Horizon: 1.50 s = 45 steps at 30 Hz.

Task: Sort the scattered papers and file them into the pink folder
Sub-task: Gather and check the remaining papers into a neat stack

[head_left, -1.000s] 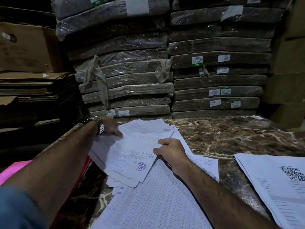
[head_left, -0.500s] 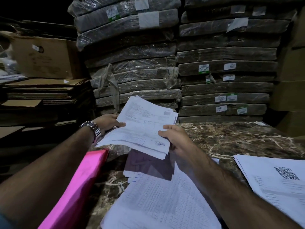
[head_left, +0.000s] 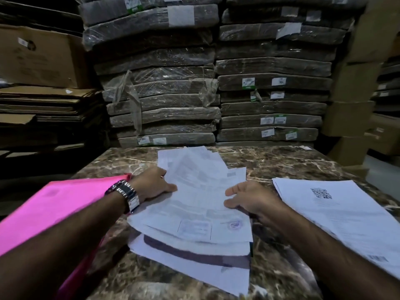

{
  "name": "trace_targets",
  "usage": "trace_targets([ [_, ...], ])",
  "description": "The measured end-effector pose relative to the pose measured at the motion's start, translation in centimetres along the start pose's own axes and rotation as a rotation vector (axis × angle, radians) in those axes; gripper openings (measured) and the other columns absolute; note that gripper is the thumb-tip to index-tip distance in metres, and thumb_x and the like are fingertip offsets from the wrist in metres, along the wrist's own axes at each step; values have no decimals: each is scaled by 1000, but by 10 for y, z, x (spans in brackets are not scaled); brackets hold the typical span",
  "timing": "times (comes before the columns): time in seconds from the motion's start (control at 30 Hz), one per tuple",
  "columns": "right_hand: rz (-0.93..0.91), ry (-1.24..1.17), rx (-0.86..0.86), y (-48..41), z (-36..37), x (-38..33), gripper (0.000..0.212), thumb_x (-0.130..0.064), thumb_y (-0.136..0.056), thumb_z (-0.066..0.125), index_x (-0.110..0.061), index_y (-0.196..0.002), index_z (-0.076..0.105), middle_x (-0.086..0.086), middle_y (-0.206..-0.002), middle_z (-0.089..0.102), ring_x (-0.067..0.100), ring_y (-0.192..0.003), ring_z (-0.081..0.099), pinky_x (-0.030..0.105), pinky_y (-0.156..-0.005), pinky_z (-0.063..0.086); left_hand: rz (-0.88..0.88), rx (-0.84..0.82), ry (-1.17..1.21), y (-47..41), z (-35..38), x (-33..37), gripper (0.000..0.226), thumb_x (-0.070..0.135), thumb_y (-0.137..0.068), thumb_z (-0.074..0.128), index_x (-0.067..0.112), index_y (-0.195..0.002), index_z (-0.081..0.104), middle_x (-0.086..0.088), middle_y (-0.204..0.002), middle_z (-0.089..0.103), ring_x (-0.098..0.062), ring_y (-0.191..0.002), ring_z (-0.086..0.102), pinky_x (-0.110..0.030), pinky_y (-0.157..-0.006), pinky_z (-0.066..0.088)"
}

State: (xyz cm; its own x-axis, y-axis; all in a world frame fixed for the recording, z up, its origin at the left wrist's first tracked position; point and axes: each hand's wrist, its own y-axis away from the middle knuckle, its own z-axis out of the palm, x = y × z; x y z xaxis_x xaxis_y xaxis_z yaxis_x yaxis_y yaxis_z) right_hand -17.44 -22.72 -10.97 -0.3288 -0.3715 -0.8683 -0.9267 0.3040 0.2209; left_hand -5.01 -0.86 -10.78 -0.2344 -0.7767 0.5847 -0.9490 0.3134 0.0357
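A loose bundle of white printed papers (head_left: 199,198) lies nearly flat over the middle of the marble table (head_left: 281,161). My left hand (head_left: 154,185), with a metal watch on the wrist, grips its left edge. My right hand (head_left: 249,199) holds its right edge, thumb on top. The bundle casts a shadow on more white sheets (head_left: 190,267) lying underneath, nearer to me. The pink folder (head_left: 54,204) lies at the table's left edge, partly under my left forearm.
A second stack of papers with a QR code (head_left: 337,213) lies at the right. Tall piles of plastic-wrapped bundles (head_left: 270,83) stand behind the table's far edge. Cardboard boxes (head_left: 41,57) and flattened cartons sit at the left, more boxes at the right.
The bundle, held up and tilted in both hands half a second ago, has come down nearly flat over the table. Both hands stay on its edges. The view has shifted.
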Motion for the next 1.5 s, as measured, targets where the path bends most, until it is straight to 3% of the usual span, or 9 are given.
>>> trace_targets([
  [0.1, -32, 105, 78, 13, 2, 12, 43, 2, -78, 70, 21, -112, 52, 23, -77, 57, 18, -68, 47, 27, -61, 34, -36, 21, -88, 12, 12, -2, 23, 34, -79, 75, 13, -81, 66, -1, -80, 69, -20, -76, 64, -26, -62, 46],
  [0.3, 1, 351, 68, 35, -2, 11, 39, -15, -85, 67, 7, -117, 60, 16, -119, 67, 28, -104, 65, 40, -87, 53, -59, 59, -263, 27, 20, 3, 34, 39, -76, 72, 10, -93, 67, -2, -90, 66, -19, -78, 61, -25, -61, 48],
  [0.43, 14, 263, 18, 35, -3, 15, 38, -15, -84, 68, -2, -120, 63, 15, -121, 67, 30, -110, 64, 43, -91, 53, -35, 33, -429, 31, 27, 11, 47, 45, -83, 65, 14, -118, 63, -6, -113, 63, -26, -106, 60, -29, -85, 51],
  [0.57, 32, 28, -62, 27, -6, 17, 47, -16, -81, 72, -13, -126, 59, 4, -120, 66, 25, -106, 63, 43, -94, 53, -55, 13, -400, 29, 28, 15, 56, 49, -76, 71, 7, -113, 63, -9, -110, 67, -24, -95, 63, -26, -70, 47],
  [0.73, 101, -367, -41, 32, -13, 17, 15, -1, -91, 62, -3, -105, 59, 5, -74, 65, 15, -54, 62, 16, -33, 41, -55, -20, -427, 27, 24, 13, 64, 53, -75, 69, 5, -117, 63, -9, -117, 66, -26, -106, 62, -31, -84, 51],
  [0.8, 103, -441, -28, 32, -14, 18, 24, -4, -91, 62, 1, -114, 58, 3, -51, 60, 10, -30, 52, 16, -29, 35, -56, -17, -425, 27, 24, 13, 62, 52, -75, 70, 6, -116, 64, -9, -118, 66, -25, -107, 62, -29, -83, 50],
  [1.0, 3, -535, 135, 23, 0, 36, 57, 6, -83, 67, -15, -131, 44, 13, -117, 63, 31, -90, 68, 41, -70, 59, -77, -2, -376, 32, 24, 14, 59, 50, -75, 73, 6, -114, 66, -8, -116, 67, -22, -100, 62, -28, -76, 48],
  [1.33, 28, -423, -15, 22, -5, 31, 29, 10, -82, 68, 5, -110, 67, 22, -105, 71, 37, -94, 70, 48, -85, 57, -97, -36, -203, 35, 21, 9, 37, 50, -72, 75, 17, -65, 60, 2, -72, 57, -13, -65, 51, -23, -55, 37],
  [1.5, -102, -422, -70, 22, -33, 37, 29, 6, -86, 65, -9, -111, 68, 3, -79, 74, 16, -67, 74, 30, -64, 62, -115, -40, -66, 49, 21, 8, 74, 61, -80, 62, 10, -131, 49, -3, -135, 51, -22, -123, 49, -29, -94, 40],
])
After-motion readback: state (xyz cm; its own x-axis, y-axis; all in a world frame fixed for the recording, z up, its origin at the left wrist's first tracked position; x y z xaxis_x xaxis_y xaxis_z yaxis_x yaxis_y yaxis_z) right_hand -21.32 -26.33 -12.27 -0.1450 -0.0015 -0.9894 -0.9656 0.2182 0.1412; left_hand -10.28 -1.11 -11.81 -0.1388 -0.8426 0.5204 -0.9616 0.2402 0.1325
